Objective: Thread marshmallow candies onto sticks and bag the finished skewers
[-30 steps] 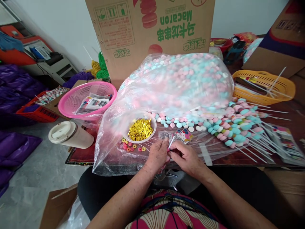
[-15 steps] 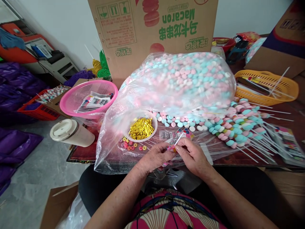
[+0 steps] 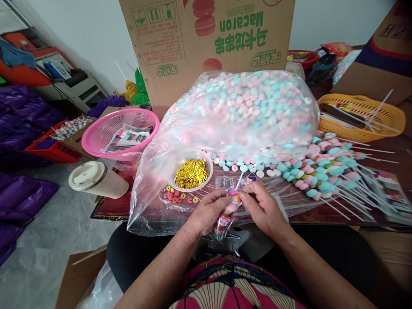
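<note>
Between my hands is a bagged candy skewer [image 3: 224, 221], in a clear printed wrapper with a white stick [image 3: 239, 181] poking out of its top. My left hand [image 3: 207, 211] is closed around the wrapper's side, thumb near the neck. With thumb and fingertips, my right hand [image 3: 262, 207] pinches the wrapper's gathered neck beside the stick. Just beyond stands a white bowl [image 3: 210, 165] of gold twist ties [image 3: 191, 174]. A few ring candies [image 3: 177, 194] lie before it, and a flat printed packet [image 3: 225, 182] rests behind my hands.
A big clear bag of pastel candies [image 3: 251, 107] fills the table's middle. Unwrapped candy skewers [image 3: 322, 167] are piled at right, below a yellow basket [image 3: 383, 135]. A pink basket [image 3: 96, 148] and a lidded cup [image 3: 111, 182] stand at left. Behind rises a cardboard box [image 3: 189, 81].
My hands have turned the skewer so more of its wrapped body shows below them. The stick stands more upright, and my right fingers have shifted slightly on the neck.
</note>
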`<control>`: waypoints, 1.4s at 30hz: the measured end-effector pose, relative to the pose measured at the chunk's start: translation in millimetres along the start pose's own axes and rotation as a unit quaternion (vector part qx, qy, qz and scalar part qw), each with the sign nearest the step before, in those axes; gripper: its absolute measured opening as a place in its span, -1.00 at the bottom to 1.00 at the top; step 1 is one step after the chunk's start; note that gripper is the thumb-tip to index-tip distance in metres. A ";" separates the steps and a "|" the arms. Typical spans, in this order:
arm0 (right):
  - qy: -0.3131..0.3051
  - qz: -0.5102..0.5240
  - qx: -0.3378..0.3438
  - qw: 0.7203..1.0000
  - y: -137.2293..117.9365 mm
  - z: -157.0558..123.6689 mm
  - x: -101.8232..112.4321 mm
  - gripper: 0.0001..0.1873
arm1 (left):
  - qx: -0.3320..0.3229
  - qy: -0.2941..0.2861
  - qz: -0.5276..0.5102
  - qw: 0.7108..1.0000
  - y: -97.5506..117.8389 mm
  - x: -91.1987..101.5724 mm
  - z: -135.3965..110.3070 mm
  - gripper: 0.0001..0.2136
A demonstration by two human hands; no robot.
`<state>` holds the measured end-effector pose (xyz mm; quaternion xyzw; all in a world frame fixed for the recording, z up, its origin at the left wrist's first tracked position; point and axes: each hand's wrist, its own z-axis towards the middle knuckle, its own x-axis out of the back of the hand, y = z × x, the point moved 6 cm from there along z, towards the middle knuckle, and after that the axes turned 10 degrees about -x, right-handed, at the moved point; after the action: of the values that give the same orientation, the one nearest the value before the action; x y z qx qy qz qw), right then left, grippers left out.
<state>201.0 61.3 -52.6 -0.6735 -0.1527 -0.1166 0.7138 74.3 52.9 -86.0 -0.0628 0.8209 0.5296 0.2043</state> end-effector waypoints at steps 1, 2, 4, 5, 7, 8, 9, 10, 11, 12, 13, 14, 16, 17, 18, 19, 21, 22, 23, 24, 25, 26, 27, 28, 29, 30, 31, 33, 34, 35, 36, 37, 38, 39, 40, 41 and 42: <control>-0.011 0.039 -0.024 0.999 2.8 0.9 -0.7 -0.82 | -0.018 0.020 -0.010 1.000 0.7 1.7 1.3 -0.73; -0.015 0.087 -0.049 0.995 5.9 1.4 -1.5 -0.84 | -0.037 0.038 -0.018 0.998 1.6 3.0 2.6 -0.75; 0.001 0.188 -0.093 0.978 13.4 0.9 -2.9 -0.84 | -0.065 0.066 -0.042 0.995 2.9 3.6 4.9 -0.76; 0.014 0.228 -0.110 0.967 17.3 -0.1 -3.9 -0.79 | -0.072 0.075 -0.057 0.993 3.1 3.1 5.9 -0.76; 0.024 0.263 -0.129 0.956 23.2 -2.5 -7.6 -0.73 | -0.081 0.085 -0.078 0.990 3.3 1.8 7.6 -0.75; 0.016 0.260 -0.133 0.956 24.8 -3.6 -10.3 -0.75 | -0.086 0.088 -0.082 0.989 3.3 1.5 8.2 -0.76; 0.005 0.248 -0.131 0.960 25.1 -4.6 -13.0 -0.79 | -0.091 0.091 -0.083 0.988 3.1 1.4 8.6 -0.75; -0.008 0.228 -0.122 0.966 24.1 -5.3 -15.3 -0.82 | -0.093 0.094 -0.078 0.988 2.6 1.6 8.6 -0.75; -0.020 0.206 -0.103 0.973 21.7 -6.0 -17.0 -0.84 | -0.094 0.097 -0.067 0.989 1.9 2.0 8.3 -0.74; -0.030 0.183 -0.076 0.980 18.1 -6.6 -18.3 -0.84 | -0.093 0.097 -0.051 0.990 0.9 2.3 7.7 -0.73; -0.033 0.160 -0.043 0.986 13.7 -7.2 -18.8 -0.85 | -0.092 0.094 -0.032 0.991 0.1 2.3 6.9 -0.72; -0.030 0.136 -0.006 0.990 9.1 -8.0 -18.8 -0.86 | -0.095 0.091 -0.011 0.991 -0.3 2.5 5.9 -0.70; -0.017 0.079 0.063 0.995 1.0 -10.1 -18.8 -0.86 | -0.115 0.088 0.036 0.989 0.5 3.7 3.8 -0.70; -0.014 0.047 0.090 0.995 -2.0 -11.1 -19.4 -0.84 | -0.133 0.089 0.062 0.985 1.8 4.9 3.0 -0.71; -0.018 0.018 0.111 0.994 -4.0 -11.8 -20.7 -0.82 | -0.151 0.092 0.086 0.980 3.2 6.3 2.3 -0.73; -0.032 -0.005 0.122 0.992 -4.8 -12.1 -22.5 -0.79 | -0.167 0.095 0.107 0.976 4.1 7.7 2.0 -0.75; -0.070 -0.019 0.097 0.993 -0.9 -10.3 -25.2 -0.76 | -0.179 0.090 0.121 0.972 3.3 9.0 2.8 -0.77; -0.077 -0.004 0.061 0.995 3.6 -8.2 -24.3 -0.77 | -0.178 0.084 0.120 0.973 2.3 9.0 3.6 -0.77; -0.074 0.023 0.015 0.997 9.2 -5.9 -21.9 -0.81 | -0.175 0.078 0.122 0.974 1.4 8.4 4.2 -0.76; -0.064 0.056 -0.032 0.996 15.0 -3.9 -18.9 -0.83 | -0.173 0.073 0.130 0.974 1.0 7.5 4.5 -0.76; -0.053 0.083 -0.073 0.992 20.1 -2.5 -16.4 -0.81 | -0.172 0.068 0.141 0.973 0.9 6.4 4.5 -0.75; -0.046 0.101 -0.103 0.989 23.8 -1.7 -14.7 -0.77 | -0.167 0.063 0.152 0.972 0.7 5.3 4.2 -0.74; -0.046 0.108 -0.123 0.986 26.0 -1.4 -14.2 -0.76 | -0.156 0.054 0.158 0.974 -0.2 4.0 3.8 -0.73; -0.053 0.108 -0.136 0.983 27.3 -1.5 -14.8 -0.77 | -0.139 0.036 0.154 0.978 -1.7 2.3 3.4 -0.72; -0.063 0.108 -0.149 0.981 28.3 -2.1 -15.9 -0.77 | -0.118 0.010 0.140 0.983 -3.4 0.1 2.9 -0.70; -0.069 0.110 -0.160 0.979 29.0 -3.0 -16.7 -0.76 | -0.097 -0.024 0.125 0.987 -4.7 -2.4 2.2 -0.69; -0.070 0.110 -0.164 0.978 28.7 -4.0 -17.1 -0.75 | -0.077 -0.063 0.117 0.988 -5.4 -4.9 1.3 -0.67; -0.060 0.074 -0.132 0.987 23.3 -5.1 -16.4 -0.77 | -0.046 -0.134 0.130 0.981 -3.7 -7.8 -0.2 -0.67; -0.046 0.033 -0.092 0.994 17.6 -5.0 -15.1 -0.78 | -0.041 -0.161 0.155 0.974 -1.1 -8.1 -0.4 -0.68; -0.027 -0.015 -0.045 0.998 10.5 -4.6 -13.5 -0.78 | -0.046 -0.182 0.187 0.964 2.8 -8.0 -0.1 -0.70; -0.010 -0.061 0.001 0.998 3.2 -4.1 -12.1 -0.79 | -0.061 -0.200 0.219 0.953 7.5 -8.2 0.5 -0.72; 0.005 -0.097 0.037 0.995 -3.2 -3.0 -10.4 -0.79 | -0.080 -0.212 0.248 0.942 12.3 -8.2 1.1 -0.73; 0.024 -0.122 0.059 0.991 -8.4 -1.1 -7.2 -0.79 | -0.091 -0.219 0.271 0.933 15.4 -7.8 1.6 -0.74; 0.053 -0.137 0.073 0.986 -13.1 1.0 -1.7 -0.80 | -0.085 -0.219 0.286 0.929 16.0 -6.4 1.9 -0.75; 0.086 -0.149 0.087 0.981 -18.3 2.9 5.0 -0.82 | -0.064 -0.211 0.288 0.932 14.2 -3.8 2.0 -0.76; 0.112 -0.166 0.114 0.973 -24.9 3.7 10.8 -0.85 | -0.035 -0.197 0.278 0.939 10.9 -0.4 1.7 -0.78; 0.119 -0.193 0.158 0.961 -33.0 3.2 13.3 -0.85 | -0.010 -0.177 0.262 0.949 7.6 3.2 1.0 -0.79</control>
<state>200.8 62.9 -16.9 -0.4912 -0.2100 -0.3058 0.7881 69.3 57.4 -81.1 0.2474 0.7538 0.5750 0.2000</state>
